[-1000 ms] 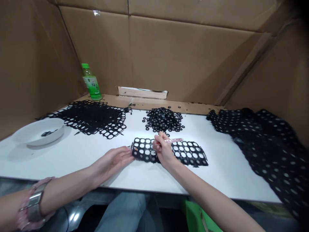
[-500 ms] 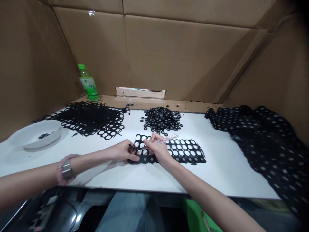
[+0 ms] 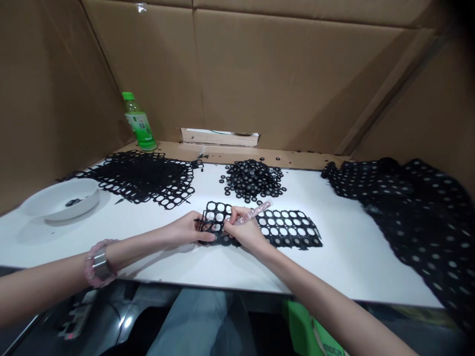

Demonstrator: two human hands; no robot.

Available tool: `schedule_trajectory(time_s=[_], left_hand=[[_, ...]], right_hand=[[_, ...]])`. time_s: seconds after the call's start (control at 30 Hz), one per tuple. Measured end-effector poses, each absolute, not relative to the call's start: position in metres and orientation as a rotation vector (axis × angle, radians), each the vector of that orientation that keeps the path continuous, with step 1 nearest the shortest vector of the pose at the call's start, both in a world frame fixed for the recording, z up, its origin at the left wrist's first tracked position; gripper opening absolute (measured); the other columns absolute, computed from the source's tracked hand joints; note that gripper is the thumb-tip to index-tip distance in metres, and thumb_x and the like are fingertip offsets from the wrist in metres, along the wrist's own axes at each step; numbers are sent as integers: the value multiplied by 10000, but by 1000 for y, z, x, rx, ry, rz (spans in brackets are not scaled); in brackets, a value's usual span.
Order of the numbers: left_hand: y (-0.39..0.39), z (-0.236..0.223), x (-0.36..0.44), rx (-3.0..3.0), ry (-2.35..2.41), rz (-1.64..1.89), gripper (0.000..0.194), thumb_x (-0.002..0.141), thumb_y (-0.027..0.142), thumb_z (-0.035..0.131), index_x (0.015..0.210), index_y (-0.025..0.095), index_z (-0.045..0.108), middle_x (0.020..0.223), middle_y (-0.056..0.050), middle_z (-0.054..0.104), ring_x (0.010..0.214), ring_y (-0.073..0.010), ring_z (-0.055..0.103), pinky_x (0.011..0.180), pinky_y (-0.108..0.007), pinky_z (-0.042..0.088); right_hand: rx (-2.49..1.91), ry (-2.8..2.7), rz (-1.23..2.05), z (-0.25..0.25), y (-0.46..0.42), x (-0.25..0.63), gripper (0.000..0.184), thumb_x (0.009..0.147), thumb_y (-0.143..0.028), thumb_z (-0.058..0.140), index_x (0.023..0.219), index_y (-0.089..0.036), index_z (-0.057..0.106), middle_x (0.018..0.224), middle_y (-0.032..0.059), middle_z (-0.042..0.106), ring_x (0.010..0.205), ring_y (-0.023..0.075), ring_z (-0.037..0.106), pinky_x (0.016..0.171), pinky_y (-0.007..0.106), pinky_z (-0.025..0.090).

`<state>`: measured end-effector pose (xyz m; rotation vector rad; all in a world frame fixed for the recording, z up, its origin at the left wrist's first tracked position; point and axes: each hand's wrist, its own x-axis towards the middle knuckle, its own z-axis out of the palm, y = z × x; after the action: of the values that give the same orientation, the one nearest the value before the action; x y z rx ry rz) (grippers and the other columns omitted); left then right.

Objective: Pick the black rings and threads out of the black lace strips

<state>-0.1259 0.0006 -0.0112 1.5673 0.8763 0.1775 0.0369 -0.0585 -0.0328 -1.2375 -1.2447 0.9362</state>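
As L hand (image 3: 187, 230) pinches edge of black holed mesh (image 3: 289, 230), R hand (image 3: 245, 230) grips pink pen (image 3: 256, 211) over it.

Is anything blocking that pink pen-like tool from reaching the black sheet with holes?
Nothing visible does: the right hand holds the pink pen-like tool over the black perforated sheet, its tip hidden by the fingers, while the left hand holds the sheet's left end.
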Motion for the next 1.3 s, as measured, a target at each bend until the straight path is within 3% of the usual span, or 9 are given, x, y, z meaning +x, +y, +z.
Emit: schedule_trajectory(time_s=[0.4, 0.67, 0.8, 0.93, 1.1, 1.3], left_hand=[[-3, -19, -127, 1449, 820, 289, 269, 553, 287, 732, 696, 110, 589, 595, 17, 565, 550, -94, 493, 549, -208, 402], [2, -14, -121, 1491, 814, 146, 170, 689, 284, 578, 756, 131, 544, 680, -10, 623, 539, -99, 558, 478, -190, 389], [8, -15, -112, 1495, 912, 48, 248, 729, 329, 504, 598, 119, 526, 518, -17, 583, 418, -90, 522, 429, -195, 391], [11, -14, -110, 1569, 877, 9, 335, 687, 429, 580, 547, 144, 471, 389, 30, 481, 371, -99, 502, 374, -181, 357], [8, -17, -115, 1640, 871, 56, 281, 639, 391, 646, 646, 154, 496, 378, 68, 463, 322, -62, 405, 346, -162, 314], [1, -18, -117, 1640, 895, 142, 267, 665, 372, 625, 644, 157, 468, 413, 75, 447, 358, -61, 418, 381, -167, 331]], right_hand=[[-1269, -1506, 721, -29, -61, 29, 263, 589, -95, 490, 441, -196, 297, 429, -65, 345, 446, 78, 334, 446, 209, 252], [-1092, -901, 1080, -33, -52, 53, 284, 607, -184, 571, 518, -211, 303, 369, -106, 378, 319, 49, 336, 346, 167, 206], [-1106, -907, 1060, -32, -56, 56, 290, 601, -165, 582, 507, -205, 310, 363, -109, 376, 319, 42, 350, 364, 165, 252], [-1165, -1035, 1029, -31, -60, 50, 260, 619, -156, 559, 504, -208, 331, 359, -106, 378, 321, 58, 377, 378, 185, 283], [-1266, -1155, 935, -38, -61, 50, 244, 645, -178, 545, 514, -212, 342, 376, -88, 403, 352, 88, 425, 386, 199, 287], [-1283, -1186, 925, -43, -59, 50, 231, 647, -188, 546, 529, -212, 350, 395, -82, 421, 354, 92, 440, 370, 189, 277]])
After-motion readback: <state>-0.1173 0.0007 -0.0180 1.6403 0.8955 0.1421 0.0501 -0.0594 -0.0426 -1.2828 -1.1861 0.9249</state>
